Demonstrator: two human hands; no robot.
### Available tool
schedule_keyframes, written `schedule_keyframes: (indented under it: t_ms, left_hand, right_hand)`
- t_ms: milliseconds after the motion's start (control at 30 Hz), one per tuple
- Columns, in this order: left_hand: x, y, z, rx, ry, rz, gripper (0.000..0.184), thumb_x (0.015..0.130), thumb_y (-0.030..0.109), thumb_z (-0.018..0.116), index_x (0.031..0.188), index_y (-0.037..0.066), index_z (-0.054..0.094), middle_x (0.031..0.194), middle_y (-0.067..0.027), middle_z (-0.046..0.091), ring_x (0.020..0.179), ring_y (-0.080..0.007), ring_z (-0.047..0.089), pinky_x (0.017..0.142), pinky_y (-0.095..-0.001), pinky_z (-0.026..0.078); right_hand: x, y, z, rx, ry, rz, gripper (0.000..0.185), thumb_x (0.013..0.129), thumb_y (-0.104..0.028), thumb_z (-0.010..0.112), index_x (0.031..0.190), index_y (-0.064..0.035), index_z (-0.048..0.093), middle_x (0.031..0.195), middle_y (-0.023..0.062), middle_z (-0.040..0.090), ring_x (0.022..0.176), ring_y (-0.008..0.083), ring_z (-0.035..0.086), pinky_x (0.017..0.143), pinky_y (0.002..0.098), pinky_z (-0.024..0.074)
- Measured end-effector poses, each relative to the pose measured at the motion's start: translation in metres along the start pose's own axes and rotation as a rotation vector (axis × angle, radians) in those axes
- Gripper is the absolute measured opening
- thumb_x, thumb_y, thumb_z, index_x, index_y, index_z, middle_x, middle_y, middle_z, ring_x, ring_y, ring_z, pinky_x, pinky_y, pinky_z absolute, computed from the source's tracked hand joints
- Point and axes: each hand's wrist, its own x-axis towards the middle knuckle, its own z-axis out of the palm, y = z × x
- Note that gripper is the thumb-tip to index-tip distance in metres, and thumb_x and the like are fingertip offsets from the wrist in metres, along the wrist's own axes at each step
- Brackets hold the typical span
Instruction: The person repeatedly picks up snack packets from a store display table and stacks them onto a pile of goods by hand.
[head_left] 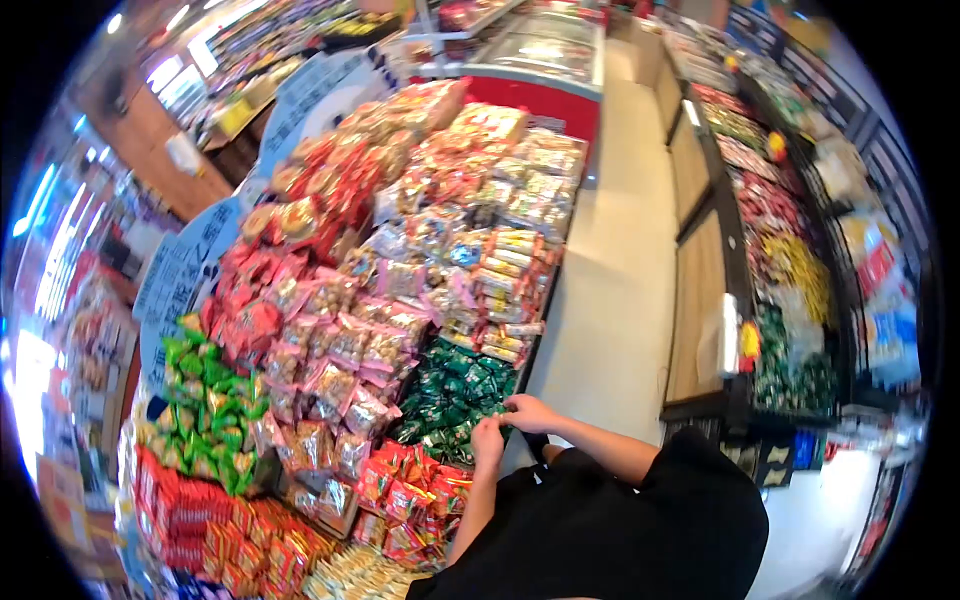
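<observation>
My left hand (pixel 487 441) and my right hand (pixel 531 414) meet at their fingertips over the near right edge of the display. The fingers of both hands are pinched together. Whatever lies between them is too small to make out. Just left of my hands is a heap of dark green wrapped candies (pixel 452 388). Below my left hand lie red snack packets (pixel 408 490). Beyond the green candies, cylindrical packs (pixel 510 262) are stacked along the display's right side.
Pink-edged clear bags (pixel 345 340), bright green packets (pixel 208 405) and red packs (pixel 180 510) fill the display's left side. A tiled aisle (pixel 610 260) runs to the right, bordered by a wood-panelled shelf (pixel 697 290). A glass-topped freezer (pixel 540 45) stands at the far end.
</observation>
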Motion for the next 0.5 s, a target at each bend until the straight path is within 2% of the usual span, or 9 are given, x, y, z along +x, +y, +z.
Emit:
schedule_keyframes:
  t_ms: [33,67,133,167,233,367,433,500]
  left_hand:
    - [-0.022,0.027,0.002,0.043,-0.069,0.050,0.033,0.090,0.028,0.053,0.076,0.000,0.064,0.063,-0.0049,0.057,0.060,-0.0132,0.049,0.057,-0.0309,0.039]
    - [-0.030,0.027,0.004,0.072,-0.179,0.013,0.035,0.089,0.030,0.055,0.074,0.000,0.062,0.061,-0.0042,0.057,0.059,-0.0132,0.048,0.057,-0.0325,0.040]
    - [-0.040,0.018,0.011,0.210,-0.311,0.067,0.037,0.088,0.032,0.057,0.073,-0.001,0.061,0.059,-0.0053,0.055,0.058,-0.0127,0.047,0.055,-0.0332,0.039]
    - [-0.063,0.048,0.011,0.298,-0.379,0.059,0.037,0.088,0.033,0.057,0.073,-0.001,0.062,0.059,-0.0075,0.055,0.058,-0.0140,0.050,0.055,-0.0342,0.040]
    - [-0.079,0.040,0.022,0.385,-0.488,0.099,0.038,0.087,0.034,0.056,0.077,-0.002,0.063,0.061,-0.0098,0.057,0.060,-0.0152,0.054,0.058,-0.0338,0.043]
    - [-0.124,0.030,0.047,0.413,-0.674,0.251,0.039,0.087,0.035,0.057,0.076,-0.002,0.064,0.063,-0.0096,0.059,0.061,-0.0146,0.056,0.058,-0.0311,0.043]
    - [-0.150,0.043,0.060,0.462,-0.847,0.185,0.039,0.088,0.034,0.057,0.076,-0.002,0.064,0.066,-0.0085,0.061,0.062,-0.0132,0.057,0.058,-0.0296,0.043]
    - [-0.179,0.043,0.075,0.499,-1.004,0.151,0.037,0.088,0.033,0.057,0.077,-0.002,0.063,0.068,-0.0070,0.062,0.061,-0.0119,0.057,0.058,-0.0278,0.043]
  right_hand:
    - [-0.015,0.009,-0.002,0.045,0.050,0.014,0.037,0.077,-0.026,0.067,0.100,0.0037,0.062,0.082,0.0120,0.065,0.075,0.0208,0.062,0.067,0.0346,0.0494]
    - [-0.034,0.016,-0.005,0.189,0.055,0.071,0.035,0.077,-0.026,0.067,0.098,0.0028,0.062,0.079,0.0095,0.064,0.071,0.0175,0.059,0.063,0.0325,0.0475]
    - [-0.082,0.018,-0.007,0.494,0.068,0.162,0.032,0.077,-0.026,0.067,0.094,0.0012,0.063,0.073,0.0046,0.061,0.062,0.0109,0.054,0.056,0.0282,0.0437]
    - [-0.103,0.018,-0.004,0.543,0.127,0.187,0.030,0.077,-0.025,0.067,0.092,0.0004,0.063,0.071,0.0030,0.059,0.061,0.0095,0.052,0.054,0.0268,0.0421]
    - [-0.142,0.020,0.005,0.640,0.234,0.235,0.026,0.077,-0.025,0.066,0.088,-0.0012,0.064,0.068,-0.0001,0.056,0.058,0.0068,0.048,0.051,0.0241,0.0388]
    - [-0.219,0.025,0.028,0.723,0.473,0.345,0.022,0.075,-0.021,0.064,0.085,-0.0020,0.062,0.066,0.0025,0.056,0.057,0.0091,0.050,0.049,0.0251,0.0391]
    - [-0.259,0.032,0.038,0.794,0.599,0.362,0.022,0.074,-0.023,0.064,0.078,-0.0016,0.060,0.064,0.0037,0.056,0.058,0.0115,0.053,0.050,0.0280,0.0408]
    - [-0.295,0.055,0.059,0.859,0.723,0.357,0.024,0.073,-0.024,0.065,0.080,-0.0014,0.061,0.064,0.0045,0.056,0.056,0.0125,0.052,0.049,0.0290,0.0401]
